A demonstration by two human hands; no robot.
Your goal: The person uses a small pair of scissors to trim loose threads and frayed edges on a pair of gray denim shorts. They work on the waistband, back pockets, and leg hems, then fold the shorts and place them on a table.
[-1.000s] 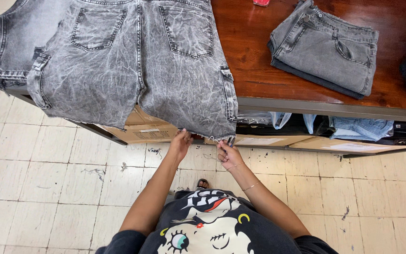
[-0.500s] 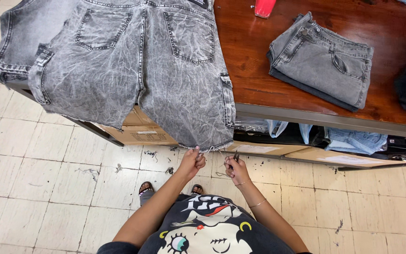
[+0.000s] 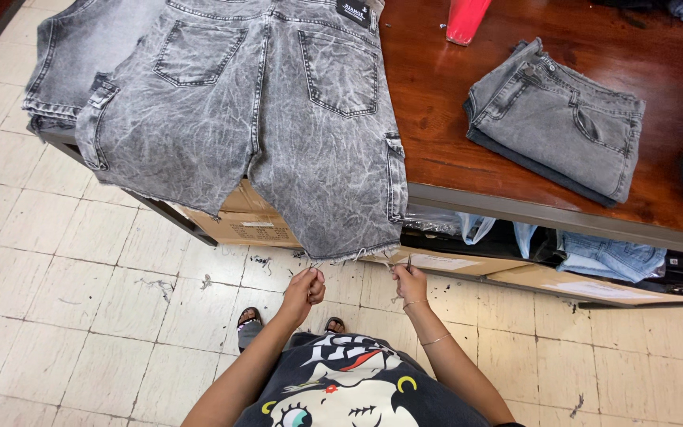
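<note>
Grey acid-washed denim shorts [image 3: 278,119] lie back-side up on a dark wooden table [image 3: 452,134], their legs hanging over the front edge. The right leg's hem is frayed. My left hand [image 3: 305,286] is just below that hem, fingers pinched on loose threads pulled down from it. My right hand [image 3: 409,281] is beside it, closed around a small thin metal tool that points up at the fringe.
A folded grey pair of jeans [image 3: 555,122] lies on the table to the right, a red object [image 3: 466,20] at the back. Cardboard boxes [image 3: 239,217] and blue denim [image 3: 606,253] sit under the table. Thread scraps litter the tiled floor [image 3: 81,269].
Both hands have dropped slightly from the hem, drawing threads downward. The view has shifted so the shorts sit more to the right.
</note>
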